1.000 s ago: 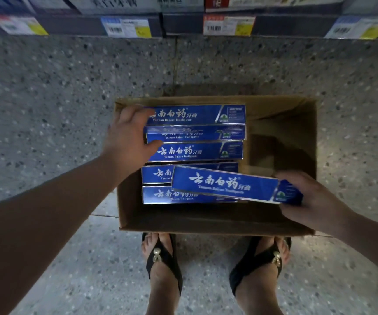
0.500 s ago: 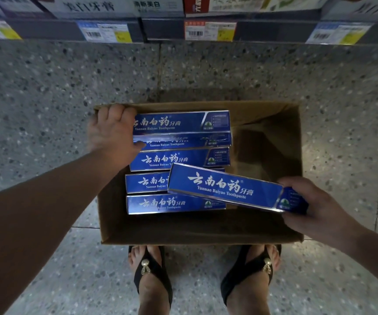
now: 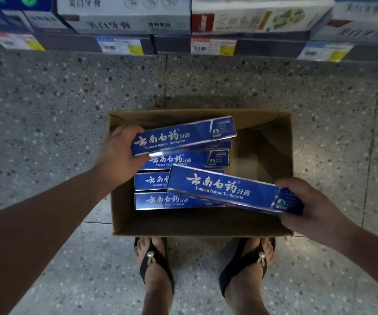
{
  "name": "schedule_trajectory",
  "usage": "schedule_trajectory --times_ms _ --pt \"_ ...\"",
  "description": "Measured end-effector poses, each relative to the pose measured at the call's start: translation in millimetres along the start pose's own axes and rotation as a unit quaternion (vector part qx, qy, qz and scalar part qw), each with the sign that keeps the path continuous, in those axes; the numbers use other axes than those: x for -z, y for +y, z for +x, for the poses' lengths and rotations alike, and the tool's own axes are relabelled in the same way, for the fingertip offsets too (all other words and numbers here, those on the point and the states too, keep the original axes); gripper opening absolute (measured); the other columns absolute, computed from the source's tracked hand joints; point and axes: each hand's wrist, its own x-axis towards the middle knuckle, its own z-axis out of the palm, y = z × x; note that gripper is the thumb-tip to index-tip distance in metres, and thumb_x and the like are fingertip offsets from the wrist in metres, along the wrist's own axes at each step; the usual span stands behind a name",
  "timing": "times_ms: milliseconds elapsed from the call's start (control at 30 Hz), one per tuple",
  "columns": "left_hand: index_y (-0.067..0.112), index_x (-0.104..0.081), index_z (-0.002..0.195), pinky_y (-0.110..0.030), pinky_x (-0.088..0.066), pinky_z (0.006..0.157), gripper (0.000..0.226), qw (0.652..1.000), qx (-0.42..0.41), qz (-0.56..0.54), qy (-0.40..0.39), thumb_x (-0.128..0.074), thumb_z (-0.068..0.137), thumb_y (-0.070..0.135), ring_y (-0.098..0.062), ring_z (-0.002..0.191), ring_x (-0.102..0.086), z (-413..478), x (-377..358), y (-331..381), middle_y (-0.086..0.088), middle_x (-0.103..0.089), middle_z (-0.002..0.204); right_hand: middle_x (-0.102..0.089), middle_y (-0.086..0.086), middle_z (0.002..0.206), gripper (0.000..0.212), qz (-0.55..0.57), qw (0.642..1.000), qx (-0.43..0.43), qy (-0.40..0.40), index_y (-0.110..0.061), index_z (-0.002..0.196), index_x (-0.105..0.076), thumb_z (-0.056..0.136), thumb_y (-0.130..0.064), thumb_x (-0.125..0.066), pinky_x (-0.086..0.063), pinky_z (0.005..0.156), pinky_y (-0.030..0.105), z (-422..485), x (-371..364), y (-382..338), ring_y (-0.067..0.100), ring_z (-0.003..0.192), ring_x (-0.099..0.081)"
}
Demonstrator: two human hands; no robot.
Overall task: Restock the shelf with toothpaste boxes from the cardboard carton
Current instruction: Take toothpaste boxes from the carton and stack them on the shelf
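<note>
In the head view, the left hand (image 3: 117,155) is gripping the end of one glossy blue toothpaste box (image 3: 183,135) tilted above the stack (image 3: 172,200) in the cardboard carton (image 3: 263,142), while the right hand (image 3: 308,205) is clamping the end of a second box (image 3: 223,189). Each long, slick box is hanging from one end, so either could probably swing or slip on its way to the shelf (image 3: 183,45) above the speckled floor (image 3: 47,110).

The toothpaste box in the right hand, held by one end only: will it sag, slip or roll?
The toothpaste box probably stays stiff: gripped at one end by the right hand, it juts out straight over the carton. Its glossy face shows glare, so the grip may slip. Flat sides suggest it won't roll. It is likely light, since the left hand lifts another toothpaste box the same way.
</note>
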Motion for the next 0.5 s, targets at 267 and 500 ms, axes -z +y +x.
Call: schedule_trajectory --times_ms 267,500 --pt "0.017 -0.052 0.118 -0.051 -0.050 0.088 0.057 0.992 0.025 -0.123 0.033 -0.079 0.067 0.010 -0.031 0.108 -0.055 -91.8 107.2 24.5 -0.009 -0.056 0.117 -0.055 -0.010 0.095 0.053 -0.053 0.998 0.031 -0.027 -0.060 0.099 -0.042 0.054 -0.034 -0.052 -0.045 0.062 0.011 -61.6 49.0 -97.6 0.007 0.084 -0.058" --pt "0.018 -0.054 0.113 -0.036 -0.048 0.083 0.052 0.978 0.020 -0.164 0.126 -0.079 0.068 0.012 -0.023 0.098 -0.057 -190.3 239.6 70.3 -0.002 -0.054 0.106 -0.050 -0.022 0.105 0.058 -0.100 0.987 0.116 -0.048 -0.069 0.100 -0.035 0.053 -0.040 -0.049 -0.045 0.080 0.022 -125.6 101.0 -229.4 0.005 0.099 -0.051"
